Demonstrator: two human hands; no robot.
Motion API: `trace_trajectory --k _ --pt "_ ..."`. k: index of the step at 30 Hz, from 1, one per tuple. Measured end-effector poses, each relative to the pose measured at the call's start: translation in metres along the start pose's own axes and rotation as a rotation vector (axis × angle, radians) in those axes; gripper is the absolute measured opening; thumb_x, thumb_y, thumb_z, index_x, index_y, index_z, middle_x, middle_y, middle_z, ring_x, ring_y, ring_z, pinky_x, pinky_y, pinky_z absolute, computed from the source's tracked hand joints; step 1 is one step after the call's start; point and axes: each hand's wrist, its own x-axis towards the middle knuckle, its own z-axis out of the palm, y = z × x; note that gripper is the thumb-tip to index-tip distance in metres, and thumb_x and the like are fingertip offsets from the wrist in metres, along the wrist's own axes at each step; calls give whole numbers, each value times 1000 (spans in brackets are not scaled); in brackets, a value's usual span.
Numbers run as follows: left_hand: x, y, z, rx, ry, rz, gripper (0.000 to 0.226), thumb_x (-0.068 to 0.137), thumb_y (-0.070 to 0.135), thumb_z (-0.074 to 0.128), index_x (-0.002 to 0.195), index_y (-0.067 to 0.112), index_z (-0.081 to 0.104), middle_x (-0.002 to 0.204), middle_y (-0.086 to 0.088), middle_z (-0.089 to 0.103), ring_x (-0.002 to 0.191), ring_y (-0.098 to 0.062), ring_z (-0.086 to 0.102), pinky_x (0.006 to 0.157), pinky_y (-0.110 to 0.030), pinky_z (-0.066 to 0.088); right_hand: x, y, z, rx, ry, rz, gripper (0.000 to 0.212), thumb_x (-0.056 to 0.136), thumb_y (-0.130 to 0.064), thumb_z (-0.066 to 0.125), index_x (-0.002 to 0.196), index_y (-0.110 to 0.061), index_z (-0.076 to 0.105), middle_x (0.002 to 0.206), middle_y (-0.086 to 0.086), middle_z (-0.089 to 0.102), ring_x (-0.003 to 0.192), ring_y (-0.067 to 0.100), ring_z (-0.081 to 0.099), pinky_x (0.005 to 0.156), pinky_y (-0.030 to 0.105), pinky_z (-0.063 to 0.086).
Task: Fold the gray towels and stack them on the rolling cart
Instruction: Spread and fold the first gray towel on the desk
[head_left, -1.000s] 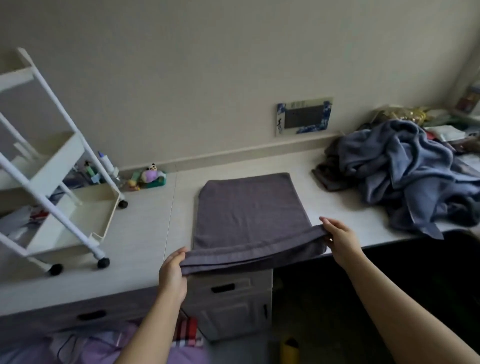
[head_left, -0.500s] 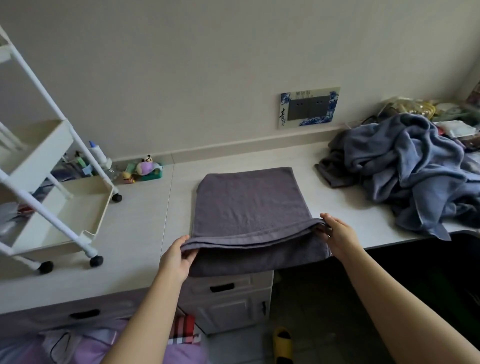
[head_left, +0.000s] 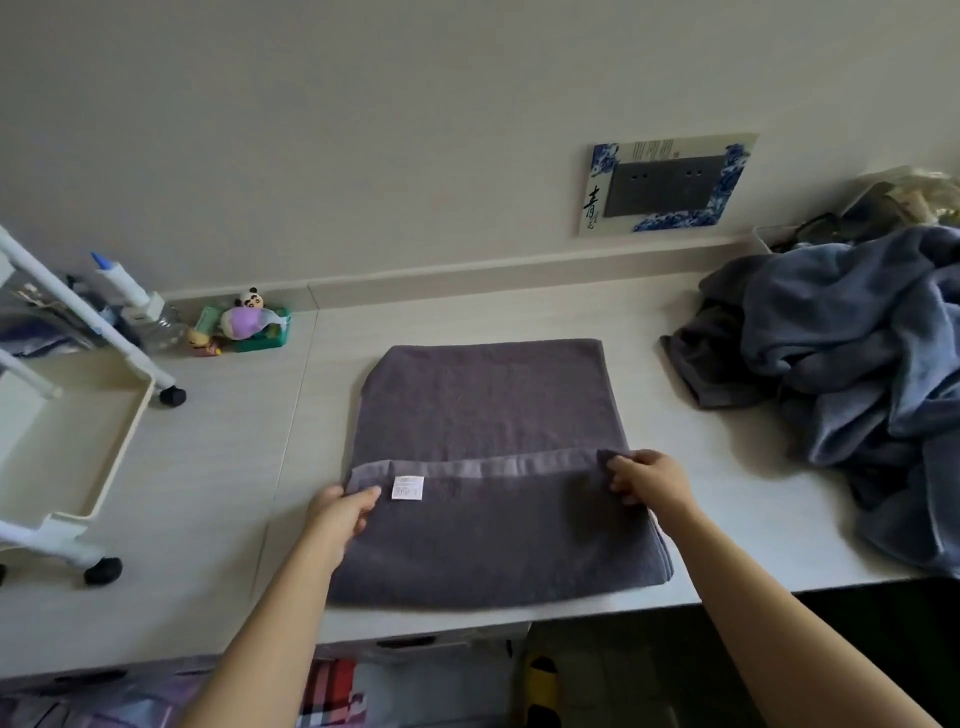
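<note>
A dark gray towel (head_left: 488, 405) lies flat on the white desk (head_left: 218, 467), its near part folded up over itself with a white label showing. My left hand (head_left: 340, 512) pinches the left corner of the folded hem. At the hem's right corner my right hand (head_left: 649, 480) pinches the cloth. The white rolling cart (head_left: 67, 441) stands on the desk at the left, its lower tray bare. A heap of unfolded blue-gray towels (head_left: 852, 364) lies at the right.
Small toys, among them a panda figure (head_left: 252, 322), and a bottle sit by the wall behind the cart. A blue-patterned socket plate (head_left: 667, 184) is on the wall. Drawers, a yellow slipper (head_left: 540, 680) and striped cloth show below the desk edge.
Both hands carried the towel's near hem, which hung over the desk edge, up and forward onto the towel, making a fold. The view has moved closer.
</note>
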Motion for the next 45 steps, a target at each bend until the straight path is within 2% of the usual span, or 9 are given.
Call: trace_trajectory --k 3,7,20,24,27,31,34,39,45 --pt "11 -5 1 462 242 198 20 82 21 69 85 1 67 75 -13 64 75 -31 60 62 -30 39 13 2 -5 -425 113 -163 23 82 -33 70 78 -12 61 73 4 58 68 20 52 58 30 37" --pt "23 4 6 376 345 341 31 88 30 61 73 3 58 79 -18 63 76 -37 58 65 -38 44 22 1 -2 -337 224 -369 16 87 -22 65 79 -8 62 86 5 50 81 21 47 72 25 32" --pt "37 2 38 554 535 376 27 95 27 49 76 9 46 84 -25 63 76 -43 54 59 -35 32 55 -5 20 -403 242 -314 18 96 -25 49 87 -9 53 87 7 61 76 26 50 65 32 35" --pt "43 2 44 618 556 326 25 95 28 49 88 4 53 97 -23 63 86 -42 56 65 -39 39 62 -12 23 -584 246 -346 21 96 -25 46 86 -8 51 91 13 61 77 29 47 63 34 34" --pt "33 7 53 723 624 427 29 90 19 55 114 3 55 118 -24 55 107 -43 50 83 -49 40 61 -13 26 -864 326 -435 18 91 -20 51 100 -5 57 108 17 60 97 36 49 82 42 35" --pt "10 -12 85 1115 203 964 49 91 38 36 135 18 49 144 -12 42 134 -31 35 108 -51 17 31 -4 59 -974 169 -806 43 89 -35 40 122 -17 61 131 11 56 123 33 49 105 42 23" --pt "17 -24 88 1293 105 811 61 94 55 13 144 26 33 152 -6 30 142 -31 23 112 -53 1 25 6 73 -1074 13 -699 56 95 -54 18 138 -29 45 147 3 41 138 29 33 114 41 6" --pt "37 -11 64 1287 166 594 67 87 58 12 145 30 32 154 -2 27 143 -30 21 111 -58 5 43 3 61 -1141 68 -465 68 86 -63 3 147 -37 20 158 1 16 145 32 7 114 49 -6" --pt "69 31 58 971 340 685 48 87 35 34 107 7 68 121 -17 61 105 -39 58 93 -51 36 52 -26 82 -1151 122 -507 70 89 -57 3 145 -28 33 156 2 21 146 26 10 112 43 -18"
